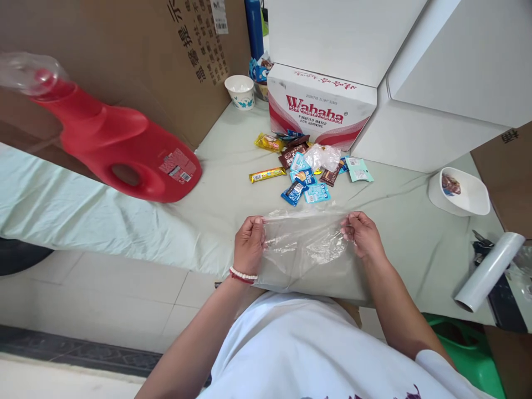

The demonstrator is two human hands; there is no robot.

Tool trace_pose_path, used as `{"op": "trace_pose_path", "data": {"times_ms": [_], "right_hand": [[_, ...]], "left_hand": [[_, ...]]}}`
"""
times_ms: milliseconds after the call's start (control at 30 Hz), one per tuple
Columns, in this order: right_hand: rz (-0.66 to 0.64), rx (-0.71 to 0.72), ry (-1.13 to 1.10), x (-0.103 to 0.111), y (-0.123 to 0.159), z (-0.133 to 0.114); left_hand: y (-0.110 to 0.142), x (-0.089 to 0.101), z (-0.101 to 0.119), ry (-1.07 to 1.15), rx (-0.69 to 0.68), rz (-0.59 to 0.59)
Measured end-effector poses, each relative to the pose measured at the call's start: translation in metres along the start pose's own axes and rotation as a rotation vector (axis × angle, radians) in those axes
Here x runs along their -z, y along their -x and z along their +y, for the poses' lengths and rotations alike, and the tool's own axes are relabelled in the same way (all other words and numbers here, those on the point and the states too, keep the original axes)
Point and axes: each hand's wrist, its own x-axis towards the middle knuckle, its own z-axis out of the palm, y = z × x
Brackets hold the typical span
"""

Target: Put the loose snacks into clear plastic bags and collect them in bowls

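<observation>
A clear sheet of thin plastic film is stretched between my two hands over the front of the table. My left hand pinches its left upper corner between thumb and fingers. At the right upper corner, my right hand grips the film in the same way. Whether it is a bag or a single layer I cannot tell. Just beyond the film lies a pile of small wrapped snacks, among them a blue packet, a yellow stick packet, a brown packet and a pale green packet.
A white Wahaha water carton stands behind the snacks, with a paper cup to its left. A large red jug is at the left. On the right are a white bowl and a roll of film.
</observation>
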Motion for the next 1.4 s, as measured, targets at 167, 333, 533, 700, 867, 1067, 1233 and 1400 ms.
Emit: {"op": "trace_pose_path", "data": {"times_ms": [167, 333, 533, 700, 867, 1067, 1233, 1400], "right_hand": [[0.023, 0.041, 0.13, 0.002, -0.009, 0.009], [-0.063, 0.137, 0.328, 0.006, -0.01, 0.017], [-0.09, 0.257, 0.443, 0.008, -0.008, 0.014], [0.025, 0.326, 0.501, 0.018, -0.006, 0.014], [0.157, 0.368, 0.591, 0.026, -0.004, 0.021], [0.202, 0.404, 0.611, 0.019, -0.004, 0.022], [0.263, 0.402, 0.621, 0.027, -0.01, 0.021], [0.319, 0.448, 0.728, 0.035, -0.017, 0.024]], "left_hand": [[0.0, 0.027, -0.004, -0.41, 0.033, -0.038], [-0.016, 0.04, 0.011, -0.867, -0.083, -0.15], [-0.036, -0.014, 0.014, -1.149, -0.042, -0.355], [-0.041, -0.037, -0.006, -1.105, -0.154, -0.174], [-0.023, -0.038, 0.001, -1.108, -0.199, -0.124], [0.019, -0.054, -0.007, -1.199, -0.293, -0.479], [-0.004, -0.04, -0.017, -0.748, -0.165, -0.414], [-0.047, -0.023, -0.007, -0.733, -0.183, -0.114]]}}
